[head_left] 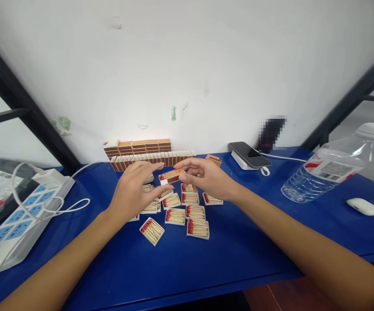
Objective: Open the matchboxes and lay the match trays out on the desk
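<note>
Both my hands hold one matchbox (172, 176) above the blue table (180, 268). My right hand (206, 178) grips its orange sleeve from the right. My left hand (135, 190) pinches the white tray end poking out on the left, red match heads showing there. Below the hands lie several open trays of red-tipped matches (198, 228), one tilted at the front left (152, 230). Closed matchboxes (141, 153) are stacked in rows against the white wall behind.
A white and blue power strip (18, 218) with a looped cable lies at the left. A phone (250, 154) rests on a white block at the back right. A clear water bottle (329, 170) lies on its side, a white earbud case (363, 206) beside it.
</note>
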A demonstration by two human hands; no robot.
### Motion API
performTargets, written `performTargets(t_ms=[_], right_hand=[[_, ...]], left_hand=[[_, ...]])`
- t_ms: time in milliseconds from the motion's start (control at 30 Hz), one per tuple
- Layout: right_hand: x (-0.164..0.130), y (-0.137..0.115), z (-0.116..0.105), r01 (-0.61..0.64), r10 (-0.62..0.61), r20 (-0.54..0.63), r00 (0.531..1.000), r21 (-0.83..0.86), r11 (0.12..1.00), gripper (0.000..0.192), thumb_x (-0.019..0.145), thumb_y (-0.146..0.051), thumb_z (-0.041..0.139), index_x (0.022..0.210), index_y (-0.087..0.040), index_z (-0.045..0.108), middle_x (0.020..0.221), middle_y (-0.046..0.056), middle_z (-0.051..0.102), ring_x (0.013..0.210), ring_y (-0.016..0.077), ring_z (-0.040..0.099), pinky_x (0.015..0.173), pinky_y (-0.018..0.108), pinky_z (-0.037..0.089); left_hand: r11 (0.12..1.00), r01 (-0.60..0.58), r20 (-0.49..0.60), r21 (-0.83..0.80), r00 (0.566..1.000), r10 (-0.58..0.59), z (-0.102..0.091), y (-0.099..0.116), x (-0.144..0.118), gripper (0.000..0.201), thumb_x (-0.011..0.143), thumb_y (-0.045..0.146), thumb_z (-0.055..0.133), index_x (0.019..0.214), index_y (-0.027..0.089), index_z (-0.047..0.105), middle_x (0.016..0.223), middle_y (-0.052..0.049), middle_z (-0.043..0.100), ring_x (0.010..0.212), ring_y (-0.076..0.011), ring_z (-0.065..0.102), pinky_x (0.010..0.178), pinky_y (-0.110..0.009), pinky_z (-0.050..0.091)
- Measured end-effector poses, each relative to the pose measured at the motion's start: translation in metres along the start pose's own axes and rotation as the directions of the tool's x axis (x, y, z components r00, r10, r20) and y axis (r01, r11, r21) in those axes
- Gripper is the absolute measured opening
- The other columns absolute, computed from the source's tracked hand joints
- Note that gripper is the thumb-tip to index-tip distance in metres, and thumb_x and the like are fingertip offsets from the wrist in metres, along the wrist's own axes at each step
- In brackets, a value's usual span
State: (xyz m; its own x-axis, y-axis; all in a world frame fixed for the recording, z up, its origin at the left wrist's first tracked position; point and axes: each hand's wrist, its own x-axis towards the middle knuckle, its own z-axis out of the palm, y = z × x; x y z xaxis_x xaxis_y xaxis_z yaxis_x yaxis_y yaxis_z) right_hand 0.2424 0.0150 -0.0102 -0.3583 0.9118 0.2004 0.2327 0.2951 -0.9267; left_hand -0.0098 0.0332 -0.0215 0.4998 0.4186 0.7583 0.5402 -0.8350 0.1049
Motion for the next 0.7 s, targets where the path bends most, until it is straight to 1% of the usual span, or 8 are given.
performTargets(t_ms=[67,167,267,367,433,500,600,700], right_hand=[[0.001,0.000,-0.002,0.031,-0.034,-0.030,0.999,-0.071,0.997,0.044,0.088,-0.047,0.080,0.124,-0.024,0.069,0.081,0.001,0.071,0.069,0.0158,0.063,0.060,0.031,0.051],[0.002,0.003,-0.002,0.034,-0.039,-0.029,0.999,-0.137,0.990,0.045,0.085,-0.044,0.082,0.125,-0.025,0.070,0.079,-0.001,0.068,0.065,0.0147,0.060,0.061,0.032,0.048],[0.004,0.010,-0.004,0.075,-0.084,-0.020,0.996,-0.277,0.958,0.043,0.085,-0.040,0.082,0.124,-0.026,0.070,0.087,0.001,0.071,0.069,0.0160,0.062,0.064,0.033,0.050],[0.007,0.015,-0.014,0.139,-0.157,-0.004,0.988,-0.435,0.890,0.038,0.089,-0.036,0.078,0.124,-0.026,0.070,0.100,0.004,0.074,0.085,0.0199,0.067,0.076,0.035,0.053],[0.008,0.016,-0.026,0.114,-0.146,-0.023,0.989,-0.510,0.853,0.036,0.088,-0.034,0.077,0.123,-0.025,0.070,0.105,0.005,0.075,0.090,0.0215,0.068,0.081,0.036,0.053],[0.009,0.018,-0.043,0.057,-0.120,-0.075,0.990,-0.566,0.823,0.036,0.088,-0.035,0.077,0.121,-0.023,0.071,0.105,0.007,0.075,0.089,0.0222,0.068,0.082,0.037,0.053],[0.011,0.024,-0.063,0.004,-0.105,-0.141,0.984,-0.578,0.816,0.035,0.089,-0.038,0.076,0.118,-0.020,0.071,0.105,0.008,0.075,0.088,0.0229,0.068,0.082,0.038,0.053],[0.014,0.038,-0.067,-0.014,-0.103,-0.153,0.983,-0.618,0.786,0.035,0.088,-0.038,0.077,0.116,-0.019,0.072,0.112,0.011,0.074,0.097,0.0259,0.067,0.087,0.040,0.053]], left_hand=[[0.992,0.095,0.062,-0.087,0.994,-0.090,0.000,0.000,0.002,0.039,0.091,0.047,0.078,0.120,0.021,0.074,0.109,-0.009,0.078,0.103,-0.0258,0.069,0.089,-0.042,0.059],[0.973,0.180,0.148,-0.146,0.976,-0.159,-0.001,-0.001,0.003,0.034,0.090,0.047,0.077,0.113,0.022,0.077,0.103,-0.008,0.077,0.097,-0.0241,0.067,0.082,-0.039,0.058],[0.973,0.196,0.200,-0.122,0.965,-0.169,-0.001,-0.006,0.004,0.035,0.089,0.050,0.078,0.111,0.022,0.078,0.099,-0.008,0.076,0.096,-0.0246,0.067,0.082,-0.040,0.057],[0.975,0.214,0.242,-0.064,0.951,-0.193,0.000,-0.015,0.004,0.038,0.090,0.052,0.076,0.112,0.022,0.078,0.103,-0.009,0.077,0.100,-0.0263,0.067,0.085,-0.042,0.058],[0.972,0.234,0.257,-0.038,0.942,-0.216,0.003,-0.021,0.005,0.040,0.090,0.053,0.075,0.114,0.021,0.078,0.107,-0.010,0.077,0.102,-0.0272,0.068,0.088,-0.043,0.057],[0.971,0.240,0.266,-0.015,0.937,-0.227,0.006,-0.026,0.007,0.040,0.091,0.051,0.073,0.117,0.020,0.077,0.109,-0.011,0.077,0.104,-0.0277,0.068,0.091,-0.044,0.057],[0.973,0.226,0.290,0.045,0.929,-0.229,0.013,-0.030,0.010,0.039,0.093,0.046,0.072,0.118,0.017,0.076,0.112,-0.013,0.077,0.107,-0.0295,0.069,0.096,-0.047,0.055],[0.973,0.212,0.331,0.093,0.915,-0.231,0.020,-0.035,0.013,0.040,0.094,0.045,0.070,0.120,0.015,0.076,0.119,-0.014,0.076,0.114,-0.0319,0.067,0.105,-0.052,0.050]])
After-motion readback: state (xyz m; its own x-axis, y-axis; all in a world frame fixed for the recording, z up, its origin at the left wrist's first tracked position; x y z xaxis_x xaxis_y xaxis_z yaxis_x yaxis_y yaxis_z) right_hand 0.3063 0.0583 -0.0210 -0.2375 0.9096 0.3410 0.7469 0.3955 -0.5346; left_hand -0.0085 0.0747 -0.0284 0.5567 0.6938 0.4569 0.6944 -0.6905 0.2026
